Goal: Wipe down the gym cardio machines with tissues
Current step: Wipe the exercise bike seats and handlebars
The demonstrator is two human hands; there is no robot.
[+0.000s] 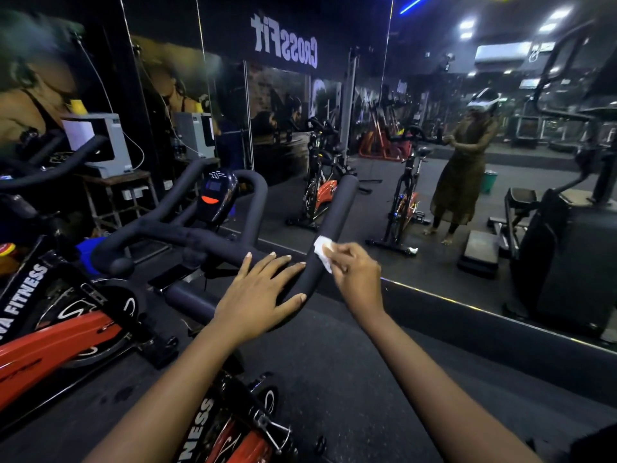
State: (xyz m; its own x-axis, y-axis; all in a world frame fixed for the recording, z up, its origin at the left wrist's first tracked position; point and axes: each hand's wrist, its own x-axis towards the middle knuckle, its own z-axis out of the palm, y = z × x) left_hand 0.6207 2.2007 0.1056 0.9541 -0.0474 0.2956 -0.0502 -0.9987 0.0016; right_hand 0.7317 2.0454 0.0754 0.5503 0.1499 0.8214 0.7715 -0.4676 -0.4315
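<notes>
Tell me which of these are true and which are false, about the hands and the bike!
1. The right hand pinches a white tissue against the bike's handlebar. True.
2. The left hand holds a spray bottle. False: it rests flat on the handlebar with straight fingers and holds nothing.
3. A console with an orange-red patch sits between the handlebar's two forward arms. True.
4. The tissue is lying on the floor. False: it is up at the handlebar, held in the right hand.
</notes>
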